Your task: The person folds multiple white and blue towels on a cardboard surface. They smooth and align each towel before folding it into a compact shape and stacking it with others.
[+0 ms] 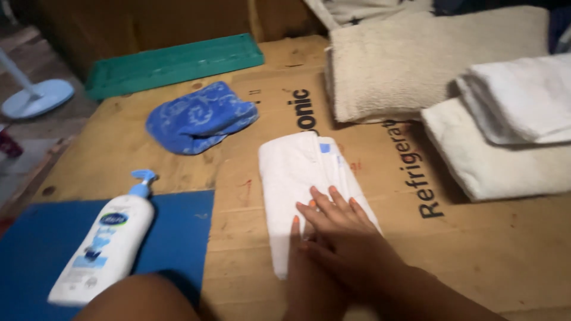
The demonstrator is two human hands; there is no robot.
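A white towel (300,172), folded into a long strip, lies on a sheet of brown cardboard (493,249). My right hand (348,235) rests flat on the towel's near end with the fingers spread. My left hand (303,270) lies partly under my right hand, one finger stretched along the towel. Neither hand grips anything.
To the left, a white pump bottle (107,244) lies on a blue mat (35,249). A crumpled blue cloth (199,116) and a green tray (172,62) sit further back. A beige towel (416,59) and stacked white towels (505,119) fill the right. A fan base (35,98) stands on the floor.
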